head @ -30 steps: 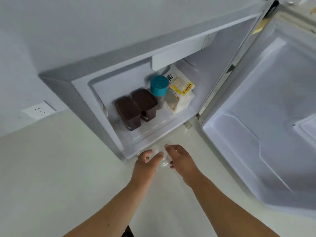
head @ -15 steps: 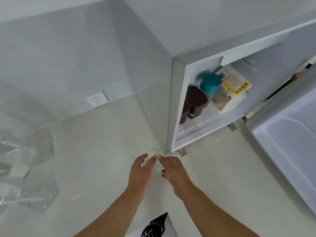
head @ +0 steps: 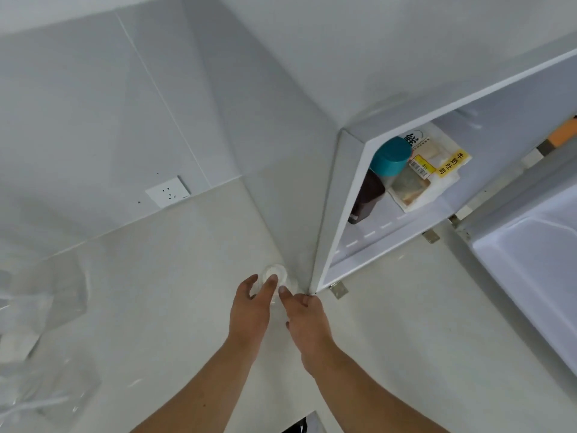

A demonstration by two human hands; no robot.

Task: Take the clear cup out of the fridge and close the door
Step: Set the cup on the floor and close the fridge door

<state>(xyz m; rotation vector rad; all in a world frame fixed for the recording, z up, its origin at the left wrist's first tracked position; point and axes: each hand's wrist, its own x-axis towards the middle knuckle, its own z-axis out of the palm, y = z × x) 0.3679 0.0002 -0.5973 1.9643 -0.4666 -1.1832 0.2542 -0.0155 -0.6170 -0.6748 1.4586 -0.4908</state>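
The clear cup point(head: 274, 273) is outside the fridge, low over the pale counter just left of the fridge's front left corner. My left hand point(head: 251, 307) wraps its near side and my right hand point(head: 304, 317) pinches its right side; my fingers hide most of the cup. I cannot tell whether the cup rests on the counter. The small white fridge point(head: 337, 195) stands open, its door point(head: 530, 260) swung out to the right.
Inside the fridge sit a teal-lidded container point(head: 390, 156), a dark brown box point(head: 368, 195) and a packet of bread point(head: 427, 170). Clear plastic bags point(head: 37, 323) lie at the left of the counter. A wall socket point(head: 167, 191) is on the back wall.
Both hands carried the cup from in front of the fridge opening leftward, past the fridge's left corner, and lower toward the counter. The view swung left.
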